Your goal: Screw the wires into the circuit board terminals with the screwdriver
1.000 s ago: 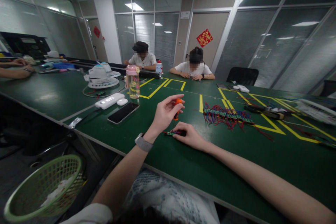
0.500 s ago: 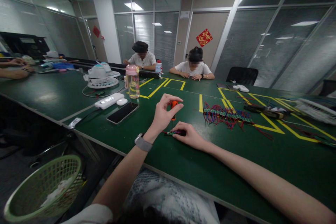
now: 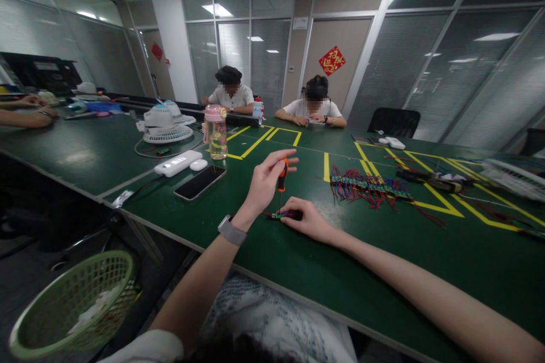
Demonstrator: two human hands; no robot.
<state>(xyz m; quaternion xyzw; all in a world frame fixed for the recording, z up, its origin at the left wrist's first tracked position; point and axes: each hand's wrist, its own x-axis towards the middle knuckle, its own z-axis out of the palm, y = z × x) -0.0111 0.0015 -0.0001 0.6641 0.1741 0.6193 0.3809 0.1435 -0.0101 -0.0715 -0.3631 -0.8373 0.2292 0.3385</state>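
My left hand (image 3: 264, 180), with a watch on the wrist, holds an upright screwdriver (image 3: 281, 182) by its orange and black handle. The shaft runs down to a small green circuit board (image 3: 276, 216) with thin wires, low over the green table. Whether the tip sits in a screw is too small to tell. Pinched at its right end, the board is in the fingers of my right hand (image 3: 310, 220), beside something dark under the palm. To the right lies a row of green circuit boards (image 3: 368, 183) with red and blue wires.
Left of my hands are a phone (image 3: 200, 182), a white power strip (image 3: 179, 163), a drink bottle (image 3: 216, 135) and white fans (image 3: 167, 127). Two people sit across the table (image 3: 238, 238); another person's hands show far left. A green basket (image 3: 72, 300) stands below the table edge.
The fingers of my left hand have shifted around the screwdriver handle, the thumb drawing back and more of the handle showing. My right hand and the board stay in place.
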